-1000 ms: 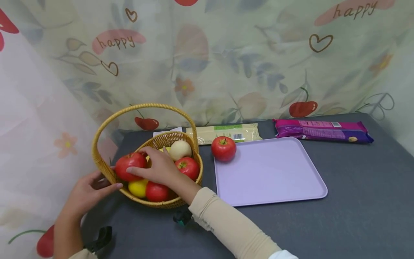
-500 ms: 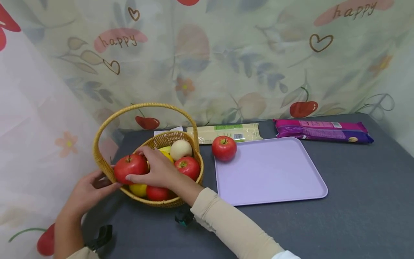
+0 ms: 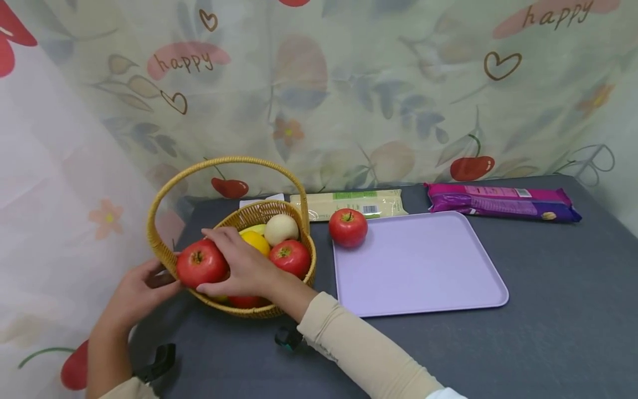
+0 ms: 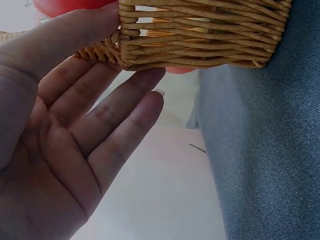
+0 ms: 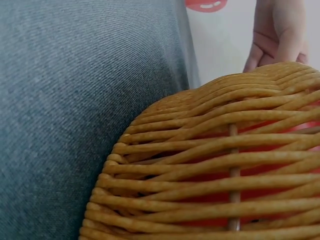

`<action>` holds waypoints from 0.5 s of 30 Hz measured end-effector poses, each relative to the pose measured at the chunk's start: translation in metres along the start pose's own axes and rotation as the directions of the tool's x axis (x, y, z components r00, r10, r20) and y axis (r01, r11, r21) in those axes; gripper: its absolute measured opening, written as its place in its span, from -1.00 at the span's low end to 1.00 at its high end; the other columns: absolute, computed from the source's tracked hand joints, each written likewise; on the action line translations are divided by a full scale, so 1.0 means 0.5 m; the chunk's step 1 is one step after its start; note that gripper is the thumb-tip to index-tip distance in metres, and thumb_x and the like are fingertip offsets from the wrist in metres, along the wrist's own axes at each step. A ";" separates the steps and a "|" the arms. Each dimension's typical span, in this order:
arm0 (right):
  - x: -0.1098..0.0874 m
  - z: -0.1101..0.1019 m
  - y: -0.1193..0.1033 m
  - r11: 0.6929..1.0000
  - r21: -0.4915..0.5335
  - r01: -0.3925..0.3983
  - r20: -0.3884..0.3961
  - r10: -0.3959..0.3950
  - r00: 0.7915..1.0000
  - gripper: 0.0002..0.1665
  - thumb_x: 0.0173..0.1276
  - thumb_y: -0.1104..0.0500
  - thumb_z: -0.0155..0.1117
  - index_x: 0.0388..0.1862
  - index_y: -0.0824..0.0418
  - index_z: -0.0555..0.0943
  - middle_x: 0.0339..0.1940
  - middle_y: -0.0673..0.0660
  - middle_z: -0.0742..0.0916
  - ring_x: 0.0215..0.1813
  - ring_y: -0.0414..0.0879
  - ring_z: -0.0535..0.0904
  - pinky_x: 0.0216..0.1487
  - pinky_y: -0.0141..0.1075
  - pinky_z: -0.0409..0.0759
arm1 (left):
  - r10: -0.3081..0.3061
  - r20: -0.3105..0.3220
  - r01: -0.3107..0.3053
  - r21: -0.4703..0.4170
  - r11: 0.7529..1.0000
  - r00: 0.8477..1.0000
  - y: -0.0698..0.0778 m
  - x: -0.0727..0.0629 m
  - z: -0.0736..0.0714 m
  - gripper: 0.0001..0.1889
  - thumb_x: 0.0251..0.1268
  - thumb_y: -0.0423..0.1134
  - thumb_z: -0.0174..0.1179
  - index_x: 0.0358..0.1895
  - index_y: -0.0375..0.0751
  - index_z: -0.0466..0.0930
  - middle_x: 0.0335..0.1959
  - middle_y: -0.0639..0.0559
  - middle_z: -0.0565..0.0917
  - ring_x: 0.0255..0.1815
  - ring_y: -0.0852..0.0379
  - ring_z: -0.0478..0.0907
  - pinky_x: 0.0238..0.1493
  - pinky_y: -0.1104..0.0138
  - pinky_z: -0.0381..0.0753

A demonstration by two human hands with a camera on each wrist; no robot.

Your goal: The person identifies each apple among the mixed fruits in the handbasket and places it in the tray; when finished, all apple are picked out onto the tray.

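Note:
A wicker basket [image 3: 254, 313] with a tall arched handle holds several fruits. My right hand [image 3: 244, 263] reaches over its rim and grips a large red apple [image 3: 198, 261] at the basket's left side. At the left end, my left hand [image 3: 130, 293] holds the rim near the handle's base. The left wrist view has that hand's thumb [image 4: 60, 40] and fingertips against the wicker wall [image 4: 205, 37]. Another red apple [image 3: 290, 257], a yellow fruit [image 3: 256, 242] and a pale round fruit [image 3: 281, 229] lie inside. In the right wrist view the wicker wall [image 5: 200, 160] hides my right hand.
A lilac tray [image 3: 423, 282] lies right of the basket, with a red apple [image 3: 348, 227] at its back left corner. Behind stand a cream packet [image 3: 359, 204] and a purple-pink packet [image 3: 503, 202]. A printed curtain [image 3: 349, 111] backs the grey table [image 3: 548, 332].
The red apple in my right hand has tipped, its stem end now facing the camera, and has come slightly nearer. More of the yellow fruit behind it shows. My left hand stays at the rim.

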State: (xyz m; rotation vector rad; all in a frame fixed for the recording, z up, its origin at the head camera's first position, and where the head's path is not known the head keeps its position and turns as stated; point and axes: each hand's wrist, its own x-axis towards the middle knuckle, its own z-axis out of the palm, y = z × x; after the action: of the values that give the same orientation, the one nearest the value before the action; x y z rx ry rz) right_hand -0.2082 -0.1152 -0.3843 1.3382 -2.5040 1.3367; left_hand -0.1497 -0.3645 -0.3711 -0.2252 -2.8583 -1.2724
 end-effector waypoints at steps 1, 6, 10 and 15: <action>0.000 0.000 0.000 1.000 0.000 -0.001 0.005 0.001 1.000 0.09 0.21 -0.15 0.50 0.59 0.07 0.15 0.40 0.06 0.37 0.23 -0.22 0.39 0.18 -0.48 0.45 | 0.005 -0.003 -0.005 0.000 1.000 1.000 0.000 0.001 0.000 -0.35 0.30 -0.31 0.38 0.40 -0.41 0.36 0.24 -0.41 0.52 -0.06 0.39 0.62 -0.19 0.40 0.69; 0.005 -0.003 0.000 1.000 0.021 -0.023 0.009 0.023 1.000 0.03 0.19 -0.16 0.51 0.54 0.11 0.25 0.36 0.02 0.42 0.22 -0.25 0.37 0.15 -0.53 0.44 | 0.023 -0.010 -0.023 0.000 1.000 1.000 0.003 0.003 0.000 -0.37 0.29 -0.33 0.38 0.38 -0.42 0.38 0.22 -0.40 0.53 -0.09 0.47 0.59 -0.20 0.42 0.68; 0.004 -0.007 -0.001 0.997 0.063 -0.034 -0.008 0.034 0.999 0.00 0.17 -0.15 0.53 0.50 0.10 0.29 0.34 0.01 0.43 0.21 -0.26 0.37 0.11 -0.53 0.46 | 0.025 -0.010 -0.025 0.009 1.000 1.000 0.007 0.003 -0.003 -0.39 0.29 -0.29 0.39 0.36 -0.40 0.42 0.20 -0.38 0.55 -0.09 0.46 0.60 -0.20 0.43 0.68; -0.009 -0.018 -0.001 0.994 0.110 -0.024 -0.054 0.030 0.998 -0.06 0.16 -0.11 0.55 0.44 0.07 0.33 0.29 0.00 0.46 0.19 -0.27 0.38 0.08 -0.51 0.48 | 0.017 -0.001 -0.017 0.000 1.000 1.000 0.013 0.001 -0.004 -0.42 0.31 -0.22 0.39 0.34 -0.34 0.45 0.17 -0.32 0.58 -0.07 0.43 0.61 -0.17 0.44 0.67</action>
State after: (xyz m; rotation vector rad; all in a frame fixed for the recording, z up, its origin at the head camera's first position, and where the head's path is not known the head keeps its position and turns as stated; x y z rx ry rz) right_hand -0.2080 -0.1062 -0.3799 1.2705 -2.4543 1.5149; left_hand -0.1493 -0.3616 -0.3652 -0.2478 -2.8494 -1.2698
